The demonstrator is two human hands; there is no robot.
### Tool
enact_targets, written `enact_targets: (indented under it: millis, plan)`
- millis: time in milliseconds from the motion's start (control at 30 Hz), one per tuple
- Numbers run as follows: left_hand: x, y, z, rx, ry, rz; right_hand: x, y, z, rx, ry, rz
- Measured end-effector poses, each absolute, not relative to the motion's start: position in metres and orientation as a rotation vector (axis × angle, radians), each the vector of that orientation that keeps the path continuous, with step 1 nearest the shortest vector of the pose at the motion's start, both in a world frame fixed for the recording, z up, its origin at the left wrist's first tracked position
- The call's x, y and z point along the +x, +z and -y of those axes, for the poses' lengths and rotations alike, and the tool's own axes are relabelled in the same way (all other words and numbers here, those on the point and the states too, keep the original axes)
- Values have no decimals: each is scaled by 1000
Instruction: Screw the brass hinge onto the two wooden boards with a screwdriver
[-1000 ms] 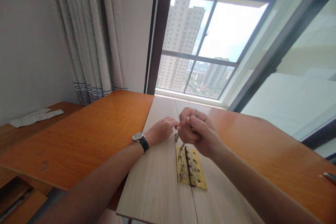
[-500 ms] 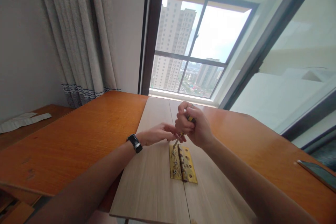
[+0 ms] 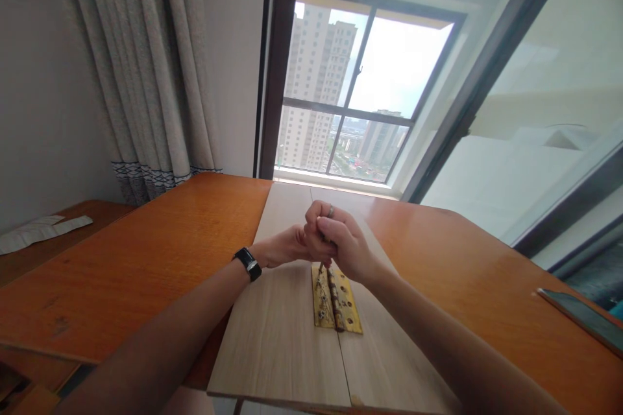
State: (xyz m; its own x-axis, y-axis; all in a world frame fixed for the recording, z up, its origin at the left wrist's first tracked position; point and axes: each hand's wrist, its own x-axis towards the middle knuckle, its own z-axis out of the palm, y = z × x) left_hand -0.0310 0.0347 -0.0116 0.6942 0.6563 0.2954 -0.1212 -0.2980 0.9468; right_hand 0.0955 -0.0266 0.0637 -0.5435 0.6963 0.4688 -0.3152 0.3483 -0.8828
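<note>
On the pale wooden boards (image 3: pixel 287 337) lying across the orange tabletop (image 3: pixel 146 259), a brass hinge (image 3: pixel 335 298) lies open and flat, straddling the seam between the two boards. Right hand (image 3: pixel 341 243) is fisted in a closed grip around a screwdriver (image 3: pixel 325 264), whose handle is almost wholly hidden in the fist; only a short bit of shaft shows below it, pointing down at the far end of the hinge's left leaf. Left hand (image 3: pixel 285 248), with a black wristwatch (image 3: pixel 247 261) on its wrist, reaches in from the left and touches the right fist; its fingertips are hidden behind that fist, so I cannot tell whether they pinch anything. Farther right on the tabletop lies a dark flat phone (image 3: pixel 579 318), well apart from the hands. Grey curtains (image 3: pixel 146 78) hang at the left beside the window (image 3: pixel 360 91).
</note>
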Motion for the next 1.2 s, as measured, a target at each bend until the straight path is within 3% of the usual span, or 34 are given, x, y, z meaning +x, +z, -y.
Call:
enact_targets:
  millis: [267,533,967,1200]
  plan:
    - [-32,-2,-26,1499,831,-402,106,47,14,-477,1245,1609]
    - [-33,3,-27,1694,890,-477,138,31,5,-665,902,1741]
    - [-30,3,-25,1867,953,-567,162,5,6,-836,953,1822]
    - [-30,-3,-14,1782,1038,-578,160,10,10,-887,730,1961]
